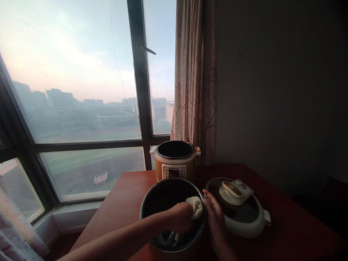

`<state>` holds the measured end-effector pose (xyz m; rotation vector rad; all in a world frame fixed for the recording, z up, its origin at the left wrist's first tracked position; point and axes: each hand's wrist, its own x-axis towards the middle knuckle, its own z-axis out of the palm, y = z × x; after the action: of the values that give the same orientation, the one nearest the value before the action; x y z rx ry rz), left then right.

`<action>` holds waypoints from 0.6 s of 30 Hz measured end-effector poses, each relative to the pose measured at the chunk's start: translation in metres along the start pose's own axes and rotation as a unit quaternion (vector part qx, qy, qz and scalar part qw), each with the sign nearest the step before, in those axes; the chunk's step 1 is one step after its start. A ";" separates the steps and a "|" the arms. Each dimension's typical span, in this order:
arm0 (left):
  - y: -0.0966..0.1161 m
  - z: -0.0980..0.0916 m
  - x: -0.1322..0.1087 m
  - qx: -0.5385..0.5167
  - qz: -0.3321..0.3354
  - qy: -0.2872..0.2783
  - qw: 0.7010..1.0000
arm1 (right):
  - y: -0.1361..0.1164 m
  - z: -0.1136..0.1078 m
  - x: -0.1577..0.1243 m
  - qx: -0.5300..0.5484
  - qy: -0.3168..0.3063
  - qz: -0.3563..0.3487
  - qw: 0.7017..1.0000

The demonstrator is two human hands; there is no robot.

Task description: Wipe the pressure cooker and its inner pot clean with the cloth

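A dark, round inner pot (143, 203) with a pale metal rim stands at the front of the table, its mouth facing up. My left hand (179, 216) reaches across and into it, fingers closed around a bunched whitish cloth (196, 207). The cloth is against the pot's inner wall on the right, near the rim. My right hand (215, 214) holds the pot's right side from outside, fingertips at the rim. Lower in the pot a pale, blurred patch shows under my left arm, and I cannot make out what it is.
Behind the pot stands an orange and white electric cooker (160, 165) with its top uncovered. To the right, a round lid (243, 221) with a handle lies on the reddish table (114, 203). A large window (81, 108) and a curtain (190, 79) are beyond.
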<state>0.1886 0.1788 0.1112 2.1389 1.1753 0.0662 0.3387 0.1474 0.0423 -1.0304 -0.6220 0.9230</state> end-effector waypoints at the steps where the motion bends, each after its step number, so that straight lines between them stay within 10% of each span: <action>1: 0.002 -0.002 -0.005 0.039 0.009 -0.020 0.999 | -0.002 0.000 0.005 0.006 -0.001 0.009 1.000; 9: 0.003 -0.028 -0.032 0.381 0.197 -0.227 0.874 | -0.014 0.001 0.025 0.044 -0.039 0.034 0.998; 18: -0.007 -0.012 -0.032 0.508 0.383 -0.067 0.769 | -0.014 -0.014 0.004 -0.041 -0.008 0.006 0.999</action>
<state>0.1605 0.1628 0.1247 3.3781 0.0777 -0.4600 0.3567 0.1413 0.0492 -1.1025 -0.6716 0.9233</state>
